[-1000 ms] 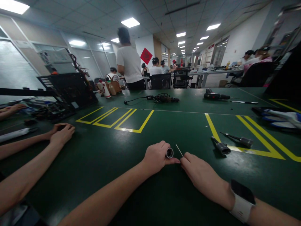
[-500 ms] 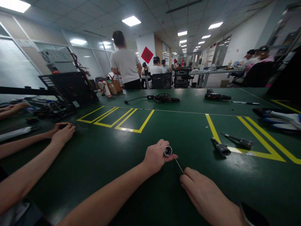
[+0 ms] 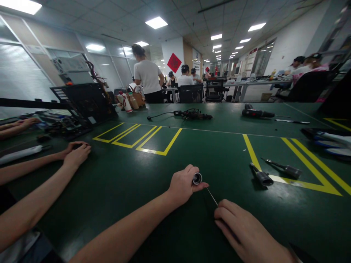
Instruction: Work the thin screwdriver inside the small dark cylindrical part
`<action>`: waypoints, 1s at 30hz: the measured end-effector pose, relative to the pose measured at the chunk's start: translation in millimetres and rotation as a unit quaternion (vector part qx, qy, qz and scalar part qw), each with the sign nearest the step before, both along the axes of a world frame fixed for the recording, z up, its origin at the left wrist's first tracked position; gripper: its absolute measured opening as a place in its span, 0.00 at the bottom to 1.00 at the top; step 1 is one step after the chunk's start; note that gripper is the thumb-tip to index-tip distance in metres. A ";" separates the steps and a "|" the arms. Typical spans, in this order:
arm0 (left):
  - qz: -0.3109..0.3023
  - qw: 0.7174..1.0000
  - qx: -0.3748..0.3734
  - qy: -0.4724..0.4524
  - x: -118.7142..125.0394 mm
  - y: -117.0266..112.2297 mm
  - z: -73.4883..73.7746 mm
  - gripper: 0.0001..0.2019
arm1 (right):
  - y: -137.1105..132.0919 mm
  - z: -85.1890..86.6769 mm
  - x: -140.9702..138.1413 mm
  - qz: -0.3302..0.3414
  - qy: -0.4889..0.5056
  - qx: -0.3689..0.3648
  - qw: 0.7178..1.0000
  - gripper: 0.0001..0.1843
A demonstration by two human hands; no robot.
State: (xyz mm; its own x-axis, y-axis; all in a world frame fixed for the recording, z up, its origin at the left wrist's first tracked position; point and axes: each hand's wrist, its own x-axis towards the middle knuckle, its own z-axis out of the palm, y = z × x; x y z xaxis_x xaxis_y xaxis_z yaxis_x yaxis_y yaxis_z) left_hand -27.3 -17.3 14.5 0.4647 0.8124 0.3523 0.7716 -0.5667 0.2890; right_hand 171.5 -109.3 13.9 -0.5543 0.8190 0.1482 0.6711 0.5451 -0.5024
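My left hand [image 3: 182, 184] is closed round a short hollow metal cylinder [image 3: 197, 178], whose round open end faces me. Its thumb stretches out to the right beneath that opening. Lower and to the right, my right hand [image 3: 238, 223] pinches a thin metal rod [image 3: 212, 196]. The rod's far end comes up close to my left thumb; whether they touch I cannot tell. To the right lie two dark metal pieces with round bodies and slim shafts, a nearer one [image 3: 263, 178] and a farther one [image 3: 292, 171].
Yellow tape [image 3: 315, 185] marks out areas on the green table [image 3: 123, 204]. Toward the back lie a bundled cable [image 3: 192, 114] and a black power drill [image 3: 257, 112]. A pen-like stick [image 3: 292, 121] lies beside it. At left, another person's hands [image 3: 78, 151] rest near a black computer case [image 3: 85, 102].
My right hand has shifted slightly right and down, and more of the rod shows. The left hand keeps its hold on the cylinder. The whole view has shifted a little.
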 end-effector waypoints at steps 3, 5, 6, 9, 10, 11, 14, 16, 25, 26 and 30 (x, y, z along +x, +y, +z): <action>0.001 1.000 -0.017 -0.005 -1.2 -0.3 0.6 0.21 | 0.3 -0.9 2.7 -0.005 0.022 -0.014 1.000 0.11; 0.008 0.999 -0.031 -0.010 -2.3 -0.8 1.7 0.20 | 0.3 -0.3 3.7 -0.010 0.034 -0.025 0.999 0.11; 0.012 0.999 -0.039 -0.013 -2.8 -1.2 2.5 0.20 | 0.2 0.5 4.1 -0.015 0.039 -0.034 0.999 0.11; 0.015 0.998 -0.059 -0.024 -3.9 -2.8 5.8 0.19 | 0.5 3.5 5.7 -0.035 0.061 -0.059 0.996 0.11; 0.014 0.997 -0.064 -0.027 -3.9 -3.4 6.9 0.20 | 0.8 4.1 6.5 -0.042 0.070 -0.066 0.994 0.10; 0.014 0.997 -0.067 -0.029 -3.9 -4.0 7.8 0.20 | 1.2 4.2 7.5 -0.048 0.081 -0.071 0.993 0.10; 0.014 0.996 -0.076 -0.034 -3.2 -5.6 9.2 0.21 | 2.8 2.1 11.4 -0.061 0.108 -0.087 0.988 0.10; 0.013 0.996 -0.081 -0.037 -2.7 -6.2 9.0 0.21 | 3.7 0.3 13.8 -0.070 0.130 -0.091 0.985 0.11; 0.004 0.995 -0.082 -0.047 -5.1 -4.7 9.9 0.20 | 8.1 6.9 21.0 -0.204 0.339 -0.178 0.901 0.12; 0.003 0.995 -0.082 -0.049 -5.7 -4.1 10.0 0.20 | 9.5 6.2 22.2 -0.219 0.367 -0.187 0.884 0.13; 0.002 0.995 -0.085 -0.051 -8.1 -1.3 9.6 0.19 | 14.9 0.9 25.1 -0.258 0.439 -0.215 0.833 0.14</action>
